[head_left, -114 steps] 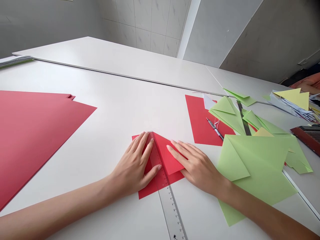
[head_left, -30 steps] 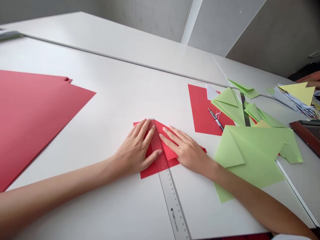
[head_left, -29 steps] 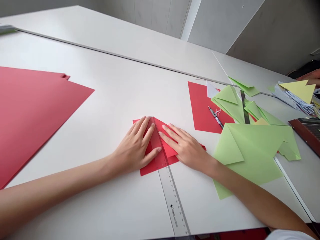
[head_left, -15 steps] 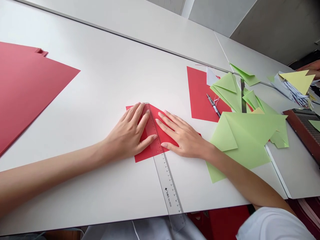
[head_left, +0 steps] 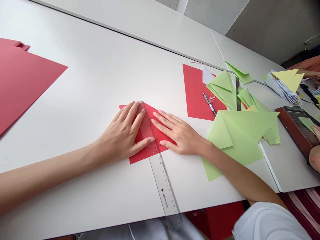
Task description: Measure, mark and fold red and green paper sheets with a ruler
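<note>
A small piece of red paper [head_left: 136, 157] lies on the white table in front of me, partly covered by both hands. Across it rests a clear plastic ruler [head_left: 162, 178], slanting down past the table's front edge. My left hand [head_left: 125, 131] is spread flat over the paper's left side, its fingertips and thumb on the ruler. My right hand [head_left: 178, 133] lies flat on the paper just right of the ruler, fingers extended, grasping nothing. What lies under the palms is hidden.
Large red sheets [head_left: 27, 76] are stacked at the left. To the right lie another red sheet [head_left: 196, 96], a pen [head_left: 209, 104], green papers [head_left: 246, 136] and a brown paper cutter [head_left: 296, 130]. Beyond the cutter, other people's hands [head_left: 316, 131] show at the edge.
The view has shifted slightly, so most things sit further left. Another person's hand now shows by the cutter. My hands and the ruler keep nearly the same places on the red paper.
</note>
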The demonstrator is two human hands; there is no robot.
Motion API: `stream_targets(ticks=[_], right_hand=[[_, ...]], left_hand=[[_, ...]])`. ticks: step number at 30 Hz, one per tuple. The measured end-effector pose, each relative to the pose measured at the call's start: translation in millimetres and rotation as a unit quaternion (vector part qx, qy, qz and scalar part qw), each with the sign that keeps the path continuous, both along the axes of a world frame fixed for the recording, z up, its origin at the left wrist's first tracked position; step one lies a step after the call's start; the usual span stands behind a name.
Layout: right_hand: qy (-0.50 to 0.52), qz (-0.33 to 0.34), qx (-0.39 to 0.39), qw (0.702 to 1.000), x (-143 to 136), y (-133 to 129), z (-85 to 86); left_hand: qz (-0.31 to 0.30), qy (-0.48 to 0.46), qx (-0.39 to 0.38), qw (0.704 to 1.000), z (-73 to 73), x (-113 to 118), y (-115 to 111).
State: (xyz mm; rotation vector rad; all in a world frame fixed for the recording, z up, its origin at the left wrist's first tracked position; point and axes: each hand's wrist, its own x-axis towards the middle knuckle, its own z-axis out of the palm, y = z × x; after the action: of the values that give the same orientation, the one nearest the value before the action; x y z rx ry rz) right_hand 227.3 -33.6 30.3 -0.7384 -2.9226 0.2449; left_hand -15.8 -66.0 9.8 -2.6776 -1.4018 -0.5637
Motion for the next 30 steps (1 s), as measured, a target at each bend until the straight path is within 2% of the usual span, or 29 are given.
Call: stream_targets(ticks=[22, 30], right_hand=[[0.031, 0.029, 0.04, 0.998, 3.2, 9.3, -8.7], [0.032, 0.06, 0.116, 0.991, 9.2, 7.9, 8.7]], left_hand=[[0.004, 0.011, -0.003, 1.0, 1.9, -0.6, 0.4], [-0.002, 0.003, 0.004, 1.0, -0.9, -0.5, 0.2]])
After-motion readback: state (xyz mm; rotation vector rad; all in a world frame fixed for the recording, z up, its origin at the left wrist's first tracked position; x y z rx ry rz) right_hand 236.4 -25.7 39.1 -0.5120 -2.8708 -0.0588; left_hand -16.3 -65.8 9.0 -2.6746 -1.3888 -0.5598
